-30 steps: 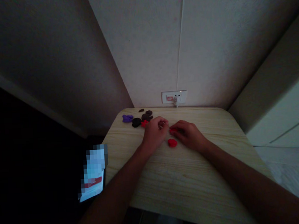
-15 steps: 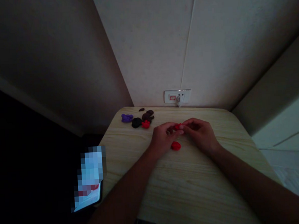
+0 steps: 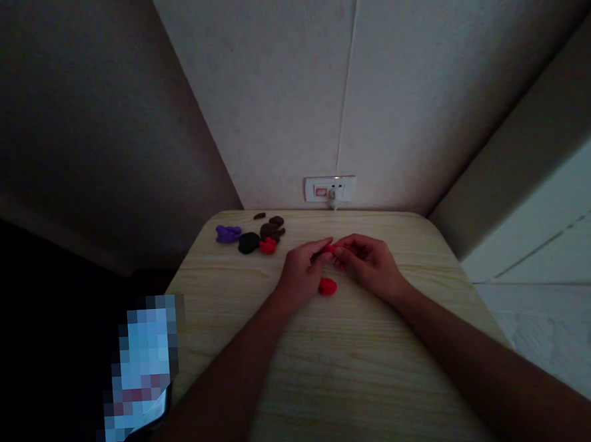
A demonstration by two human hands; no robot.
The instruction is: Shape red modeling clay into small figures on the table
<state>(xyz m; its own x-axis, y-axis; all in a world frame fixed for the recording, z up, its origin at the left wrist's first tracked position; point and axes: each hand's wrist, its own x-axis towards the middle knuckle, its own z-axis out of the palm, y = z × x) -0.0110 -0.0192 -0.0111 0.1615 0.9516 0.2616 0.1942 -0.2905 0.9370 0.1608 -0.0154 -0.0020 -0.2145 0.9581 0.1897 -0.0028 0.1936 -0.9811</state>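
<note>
My left hand [image 3: 303,272] and my right hand [image 3: 368,262] meet above the middle of a light wooden table [image 3: 335,372]. Their fingertips pinch a small piece of red clay [image 3: 330,249] between them. A second red clay lump [image 3: 327,286] lies on the table just below the hands, between the wrists. Both hands have their fingers curled in.
At the table's far left corner lie a purple clay piece [image 3: 227,233], a black lump [image 3: 249,242], dark brown pieces [image 3: 272,228] and a small red piece [image 3: 268,247]. A wall socket [image 3: 329,189] with a plug sits behind the table. A blurred lit screen [image 3: 141,364] is at lower left.
The hands came together from resting apart on the table and lifted a small red piece between their fingertips. The camera view shifted slightly.
</note>
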